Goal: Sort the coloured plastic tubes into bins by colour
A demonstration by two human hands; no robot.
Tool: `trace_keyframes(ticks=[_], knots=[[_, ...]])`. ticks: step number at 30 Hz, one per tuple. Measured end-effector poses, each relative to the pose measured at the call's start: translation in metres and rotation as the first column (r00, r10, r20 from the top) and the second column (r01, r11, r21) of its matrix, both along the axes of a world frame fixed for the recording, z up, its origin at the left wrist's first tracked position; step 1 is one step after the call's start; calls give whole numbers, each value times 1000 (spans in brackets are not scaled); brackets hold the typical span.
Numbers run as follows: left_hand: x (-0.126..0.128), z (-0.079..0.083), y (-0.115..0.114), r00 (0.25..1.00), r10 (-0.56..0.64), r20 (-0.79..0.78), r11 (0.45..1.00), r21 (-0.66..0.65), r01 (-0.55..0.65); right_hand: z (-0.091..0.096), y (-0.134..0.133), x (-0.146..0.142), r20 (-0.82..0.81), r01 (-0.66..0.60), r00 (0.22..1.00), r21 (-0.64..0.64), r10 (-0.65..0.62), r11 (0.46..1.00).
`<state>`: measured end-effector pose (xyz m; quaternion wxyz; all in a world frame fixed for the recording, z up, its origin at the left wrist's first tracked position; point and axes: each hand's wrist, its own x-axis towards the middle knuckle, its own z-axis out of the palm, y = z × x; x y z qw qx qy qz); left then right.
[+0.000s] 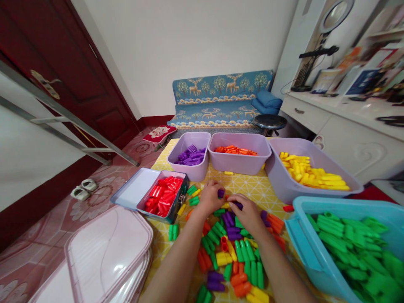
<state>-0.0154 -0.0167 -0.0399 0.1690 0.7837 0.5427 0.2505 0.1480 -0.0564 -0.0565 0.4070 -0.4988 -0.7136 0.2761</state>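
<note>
A mixed heap of coloured plastic tube pieces point(235, 252) lies on the yellow patterned table point(252, 187). My left hand point(210, 198) is closed on a purple piece point(221, 193) at the heap's far edge. Close beside it, my right hand point(248, 210) pinches another purple piece point(237, 205) over the heap. Behind the hands stand three lilac bins: one with purple pieces point(191, 156), one with orange pieces point(240, 153), one with yellow pieces point(311, 172).
A metal tin with red pieces point(164, 195) sits at the left, its lid open. A blue bin of green pieces point(350, 244) is at the right. Pink lids point(107, 256) are stacked at the near left. Beyond the table are a sofa, a stool and a white cabinet.
</note>
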Motion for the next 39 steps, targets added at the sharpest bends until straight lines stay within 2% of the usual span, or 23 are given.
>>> trace_keyframes(ticks=[3, 6, 10, 14, 18, 20, 23, 26, 28, 33, 39], knots=[[-5, 0, -21, 983, -76, 168, 997, -8, 78, -1, 0, 0, 23, 35, 999, -3, -35, 999], [-11, 1, -36, 928, -101, 358, 992, -37, 122, -2, -2, -1, 45, 41, 998, -3, -41, 999], [-18, 4, -43, 823, -62, 564, 975, -143, 172, 1, -6, -3, 185, -71, 981, 44, 62, 996], [-22, 5, -43, 730, 20, 684, 938, -264, 222, 9, -8, -6, 330, -145, 937, 62, 117, 988], [-23, 2, -39, 692, 45, 721, 942, -262, 211, 14, -8, -8, 348, -96, 934, 23, 83, 995], [-23, -2, -35, 696, 89, 712, 965, -235, 116, 14, -9, -7, 342, -74, 937, -1, 70, 997], [-23, -10, -30, 717, 190, 671, 979, -184, -87, 14, -12, -4, 343, -93, 934, -31, 98, 995], [-23, -15, -28, 742, 229, 630, 973, -141, -181, 16, -14, -3, 351, -149, 923, -49, 157, 988], [-23, -15, -28, 764, 217, 608, 976, -124, -178, 19, -15, -4, 341, -154, 926, -56, 164, 987], [-22, -8, -32, 789, 196, 582, 981, -119, -156, 20, -15, -9, 330, -59, 940, -81, 83, 995], [-23, 0, -35, 833, 144, 533, 987, -133, -86, 14, -13, -11, 189, 2, 982, -27, 3, 1000]])
